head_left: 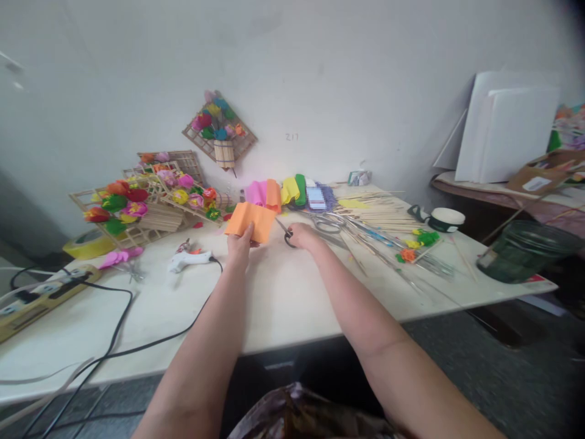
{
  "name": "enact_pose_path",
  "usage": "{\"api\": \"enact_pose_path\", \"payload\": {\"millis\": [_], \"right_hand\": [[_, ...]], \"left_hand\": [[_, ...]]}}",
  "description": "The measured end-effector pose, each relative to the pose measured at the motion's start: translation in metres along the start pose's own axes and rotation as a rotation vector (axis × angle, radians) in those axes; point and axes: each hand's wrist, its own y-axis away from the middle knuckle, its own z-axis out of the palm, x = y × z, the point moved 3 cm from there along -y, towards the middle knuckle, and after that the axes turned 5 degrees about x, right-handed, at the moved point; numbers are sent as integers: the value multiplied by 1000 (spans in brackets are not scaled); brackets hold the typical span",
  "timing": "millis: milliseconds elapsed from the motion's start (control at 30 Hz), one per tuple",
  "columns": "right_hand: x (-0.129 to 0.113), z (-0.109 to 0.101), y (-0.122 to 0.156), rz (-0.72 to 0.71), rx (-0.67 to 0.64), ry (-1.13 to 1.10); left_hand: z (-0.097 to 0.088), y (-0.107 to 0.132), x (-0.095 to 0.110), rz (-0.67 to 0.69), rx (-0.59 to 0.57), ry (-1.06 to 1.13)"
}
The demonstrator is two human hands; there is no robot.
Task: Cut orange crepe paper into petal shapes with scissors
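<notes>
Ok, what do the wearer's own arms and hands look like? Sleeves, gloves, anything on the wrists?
Left hand and right hand are ungloved. Both forearms are bare: no sleeve, watch or bracelet shows. Rings: too small to tell. A patterned garment shows at the bottom edge.

White plastic glue gun (pixel 189 260) laid at left on white-topped table (pixel 292 305); yellowish power strip (pixel 50 299) set farther left. Diamond-shaped wooden lattice with coloured paper flowers (pixel 221 129) seen against grey far wall (pixel 365 73). Dark green plastic bucket (pixel 523 255) placed at right; white rectangular boards (pixel 518 134) propped far right, near brown cardboard box (pixel 539 175).
</notes>
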Motion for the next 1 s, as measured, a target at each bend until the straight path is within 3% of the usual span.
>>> {"api": "enact_pose_path", "payload": {"millis": [167, 400, 600, 833, 1000], "right_hand": [[18, 17, -9, 252, -77, -538], [15, 19, -7, 293, -16, -1139], [18, 11, -3, 232, 67, -1253], [19, 13, -1, 190, 39, -1197], [13, 12, 1, 154, 95, -1195]], "left_hand": [[0, -3, -4, -3, -21, -32], [1, -5, -14, -91, -51, -103], [6, -2, -22, -103, -153, -99], [9, 4, -21, -125, -305, -186], [11, 9, -19, -150, -357, -143]]}}
